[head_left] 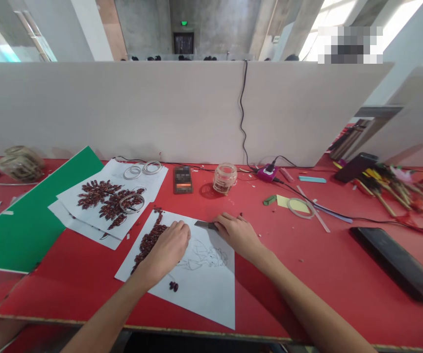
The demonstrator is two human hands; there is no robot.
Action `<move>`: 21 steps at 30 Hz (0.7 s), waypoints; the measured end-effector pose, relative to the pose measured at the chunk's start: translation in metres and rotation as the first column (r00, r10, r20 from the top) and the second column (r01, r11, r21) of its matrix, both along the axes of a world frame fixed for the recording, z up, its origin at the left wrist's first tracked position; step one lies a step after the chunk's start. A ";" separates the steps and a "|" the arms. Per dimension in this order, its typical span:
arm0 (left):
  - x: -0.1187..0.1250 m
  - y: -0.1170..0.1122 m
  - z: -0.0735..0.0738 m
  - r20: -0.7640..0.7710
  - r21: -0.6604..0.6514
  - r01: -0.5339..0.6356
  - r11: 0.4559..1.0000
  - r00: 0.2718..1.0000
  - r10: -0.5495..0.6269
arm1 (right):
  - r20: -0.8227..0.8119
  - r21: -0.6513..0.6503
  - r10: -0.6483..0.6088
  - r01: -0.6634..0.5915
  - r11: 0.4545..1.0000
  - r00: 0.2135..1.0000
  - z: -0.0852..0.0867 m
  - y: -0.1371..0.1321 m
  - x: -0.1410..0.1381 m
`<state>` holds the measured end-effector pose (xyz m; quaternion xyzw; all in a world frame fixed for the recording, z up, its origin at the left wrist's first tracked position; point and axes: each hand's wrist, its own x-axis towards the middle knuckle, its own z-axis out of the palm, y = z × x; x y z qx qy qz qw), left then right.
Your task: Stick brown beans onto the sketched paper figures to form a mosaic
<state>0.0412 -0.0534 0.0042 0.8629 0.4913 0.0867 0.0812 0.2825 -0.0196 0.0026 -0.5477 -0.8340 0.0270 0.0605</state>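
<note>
Near the front edge of the desk (67, 294), the drawing sheet (204, 299) seemed best kept flat, the left hand's (172, 246) fingers bunched (on what, I couldn't tell), the right hand's (235, 234) fingers pinching a dark blade (204, 224) clear of the beans (148, 245).

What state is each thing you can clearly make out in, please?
Left hand: fingers bent, any grip hidden
Right hand: gripping the knife
Knife: blade exposed
Front paper: flat, partly covered with beans
Jar: upright
Phone: face up, screen lit
Power socket: cables plugged in
Green sign: lit
</note>
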 end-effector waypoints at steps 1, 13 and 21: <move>-0.002 -0.001 0.002 0.019 -0.009 0.009 1.000 1.000 -0.008 | 0.000 0.001 -0.001 0.001 1.000 1.000 0.000 0.000 0.000; -0.005 -0.004 0.002 0.174 0.007 -0.045 0.999 0.984 0.043 | 0.006 0.006 -0.003 0.003 1.000 1.000 -0.002 0.001 0.001; -0.026 -0.034 0.018 0.318 -0.037 0.019 0.999 0.948 -0.007 | 0.017 -0.002 -0.004 0.004 1.000 1.000 0.001 0.000 0.000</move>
